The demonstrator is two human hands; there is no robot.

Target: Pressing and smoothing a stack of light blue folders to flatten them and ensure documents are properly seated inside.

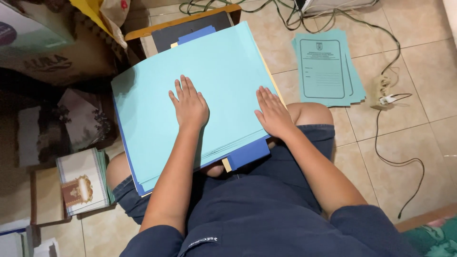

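A thick stack of light blue paper sheets (143, 109) rests on my lap, over a darker blue folder (247, 152) and a yellow sheet edge (226, 164). My left hand (189, 103) lies flat, palm down, near the middle of the top sheet with fingers slightly apart. Flat on the stack's right edge lies my right hand (273, 112), fingers together. Neither hand grips anything.
A second pile of printed teal covers (327, 66) lies on the tiled floor at right, beside a power strip (382, 93) with black cables. Left of my knee sits a stack of decorated booklets (82, 181). Cardboard boxes (57, 52) stand at upper left.
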